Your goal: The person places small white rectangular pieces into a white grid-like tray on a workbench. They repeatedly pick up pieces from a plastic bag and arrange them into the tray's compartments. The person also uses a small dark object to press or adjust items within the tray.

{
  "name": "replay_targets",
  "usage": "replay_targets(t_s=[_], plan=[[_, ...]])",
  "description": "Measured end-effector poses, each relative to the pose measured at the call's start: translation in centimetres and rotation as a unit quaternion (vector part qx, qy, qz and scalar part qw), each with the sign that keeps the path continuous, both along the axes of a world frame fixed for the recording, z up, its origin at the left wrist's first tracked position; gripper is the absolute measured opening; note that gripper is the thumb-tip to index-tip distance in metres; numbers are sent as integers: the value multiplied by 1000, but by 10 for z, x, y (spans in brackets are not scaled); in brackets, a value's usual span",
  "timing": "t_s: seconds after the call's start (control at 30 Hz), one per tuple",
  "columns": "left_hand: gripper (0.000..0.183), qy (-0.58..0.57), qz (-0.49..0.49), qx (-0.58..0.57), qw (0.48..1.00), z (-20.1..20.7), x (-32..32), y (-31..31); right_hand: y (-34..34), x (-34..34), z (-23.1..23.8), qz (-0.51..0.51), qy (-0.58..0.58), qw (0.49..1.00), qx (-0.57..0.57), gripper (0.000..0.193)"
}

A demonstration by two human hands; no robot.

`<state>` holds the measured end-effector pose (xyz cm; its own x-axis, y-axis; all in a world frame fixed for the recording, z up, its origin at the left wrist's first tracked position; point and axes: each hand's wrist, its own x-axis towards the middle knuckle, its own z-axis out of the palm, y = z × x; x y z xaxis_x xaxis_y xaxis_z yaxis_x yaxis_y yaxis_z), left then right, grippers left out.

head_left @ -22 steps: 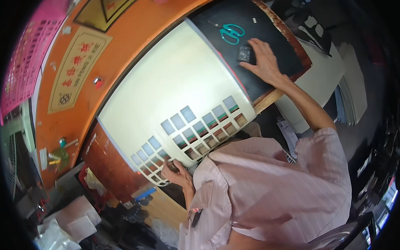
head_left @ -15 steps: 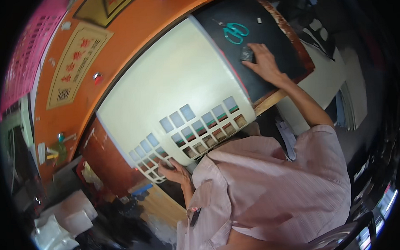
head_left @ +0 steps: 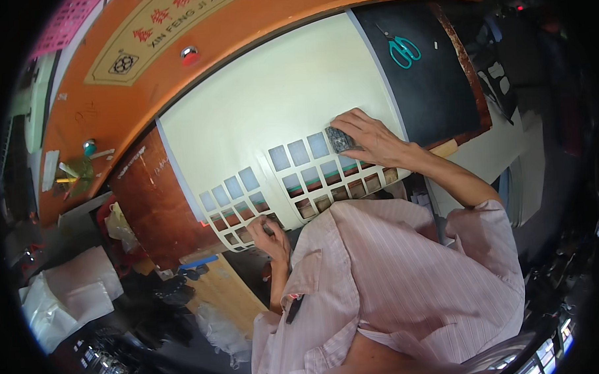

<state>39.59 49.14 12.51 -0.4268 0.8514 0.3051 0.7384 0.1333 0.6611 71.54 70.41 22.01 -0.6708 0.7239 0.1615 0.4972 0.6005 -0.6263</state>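
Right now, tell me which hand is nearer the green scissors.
Right. The right hand, holding a dark block, is below the green scissors in the picture; the left hand is farther left, at the pale sheet's near edge.

The right forearm (head_left: 452, 177) slants inward and away from the body, and the right hand (head_left: 370, 141) is turned palm down, its fingers (head_left: 354, 118) bent in a grip. The left hand (head_left: 271, 242) sits lower, nearer the body, curled, the left forearm (head_left: 278, 288) rising steeply behind.
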Motion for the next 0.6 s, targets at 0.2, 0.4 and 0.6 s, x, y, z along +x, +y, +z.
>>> replay_targets(t_s=[0.2,0.4,0.6], plan=[[15,-9,14,12,1000,-5,-1,5,-5,-12,5,-29,-55,998,-24,67],[13,-1,17,6,1000,-4,-1,8,0,-13,11,-8,-78,996,-36,67],[11,-4,43,16,999,-3,1,12,5,-11,6,-2,-61,995,-77,70]])
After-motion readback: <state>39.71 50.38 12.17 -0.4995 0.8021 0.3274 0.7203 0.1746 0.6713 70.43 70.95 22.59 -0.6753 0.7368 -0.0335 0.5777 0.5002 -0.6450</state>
